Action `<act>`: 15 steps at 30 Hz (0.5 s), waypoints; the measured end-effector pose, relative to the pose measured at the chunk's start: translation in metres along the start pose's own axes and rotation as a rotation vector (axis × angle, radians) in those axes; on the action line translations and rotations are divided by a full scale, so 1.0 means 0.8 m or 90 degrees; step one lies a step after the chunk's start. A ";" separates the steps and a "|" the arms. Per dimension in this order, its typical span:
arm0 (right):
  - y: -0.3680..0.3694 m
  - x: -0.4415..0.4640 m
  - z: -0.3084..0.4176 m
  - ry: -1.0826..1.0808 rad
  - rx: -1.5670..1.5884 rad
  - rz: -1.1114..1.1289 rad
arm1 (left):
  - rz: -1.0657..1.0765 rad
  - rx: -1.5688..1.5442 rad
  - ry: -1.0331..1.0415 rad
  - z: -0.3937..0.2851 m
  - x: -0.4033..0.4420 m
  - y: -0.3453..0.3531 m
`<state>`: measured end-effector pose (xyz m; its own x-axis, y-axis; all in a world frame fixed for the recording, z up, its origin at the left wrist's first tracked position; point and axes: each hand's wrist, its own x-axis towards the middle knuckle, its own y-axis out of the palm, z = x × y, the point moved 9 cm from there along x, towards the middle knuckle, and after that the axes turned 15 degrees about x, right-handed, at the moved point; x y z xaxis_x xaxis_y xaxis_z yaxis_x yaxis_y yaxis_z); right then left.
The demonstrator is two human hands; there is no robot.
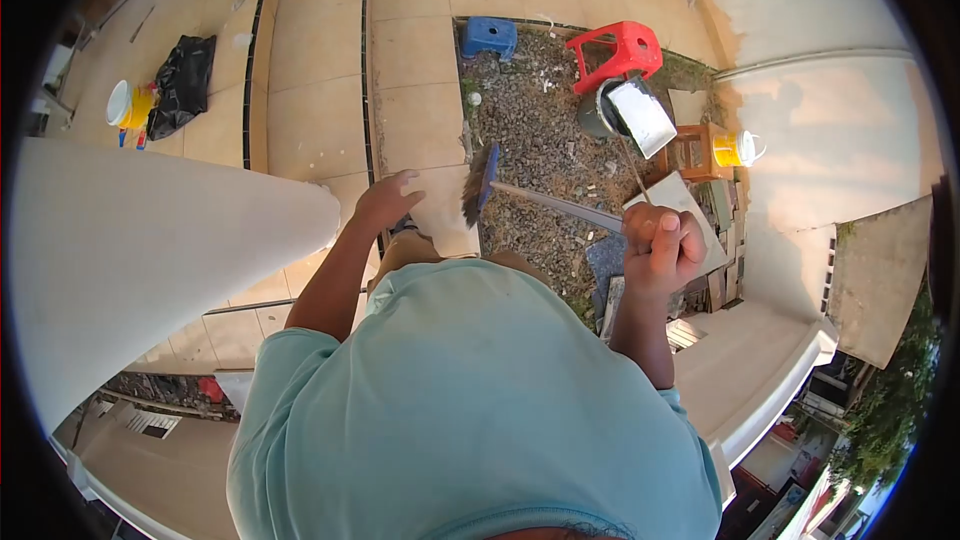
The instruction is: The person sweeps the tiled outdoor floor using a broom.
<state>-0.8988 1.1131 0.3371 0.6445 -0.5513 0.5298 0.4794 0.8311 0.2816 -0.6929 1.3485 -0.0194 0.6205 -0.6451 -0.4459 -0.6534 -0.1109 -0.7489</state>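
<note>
My right hand is wrapped round the handle of a broom. The broom's blue head with dark bristles points left, over the line where the tiles meet the gravel. My left hand hangs over the tiled floor, its fingers apart and nothing in it. It is beside the white column, a little apart from it. Below the left hand, part of my foot and brown trousers show.
A gravel patch holds a blue stool, a red stool and a dark bucket with a white tray. A yellow paint pail stands right; a black plastic bag lies left.
</note>
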 end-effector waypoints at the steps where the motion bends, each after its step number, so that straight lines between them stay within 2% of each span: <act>1: 0.015 0.012 -0.012 0.002 0.038 0.013 | -0.003 0.049 0.078 -0.044 0.016 -0.028; 3: 0.052 0.040 -0.028 -0.006 0.069 0.048 | 0.017 0.135 0.184 -0.145 0.014 -0.104; 5: 0.089 0.062 -0.044 0.014 0.130 0.101 | -0.067 0.119 0.323 -0.197 0.033 -0.127; 6: 0.104 0.078 -0.047 0.011 0.138 0.102 | -0.165 0.092 0.368 -0.215 0.044 -0.135; 7: 0.128 0.094 -0.044 0.007 0.149 0.166 | -0.264 0.062 0.411 -0.225 0.053 -0.138; 8: 0.146 0.106 -0.045 0.006 0.157 0.233 | -0.270 0.062 0.405 -0.221 0.073 -0.129; 10: 0.140 0.137 -0.056 0.000 0.190 0.231 | -0.059 -0.219 0.413 -0.223 0.114 -0.117; 11: 0.142 0.153 -0.064 0.018 0.210 0.266 | -0.139 -0.227 0.339 -0.215 0.121 -0.136; 12: 0.145 0.168 -0.074 0.038 0.231 0.298 | -0.148 -0.220 0.334 -0.215 0.133 -0.159; 14: 0.147 0.203 -0.089 0.027 0.246 0.324 | -0.146 -0.048 0.366 -0.214 0.149 -0.178; 15: 0.145 0.220 -0.095 0.001 0.271 0.354 | -0.261 -0.067 0.400 -0.211 0.161 -0.198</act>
<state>-0.6843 1.1071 0.4021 0.7280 -0.0363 0.6846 -0.1956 0.9461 0.2582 -0.5827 1.1555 0.1250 0.4798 -0.8424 0.2452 -0.4812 -0.4863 -0.7293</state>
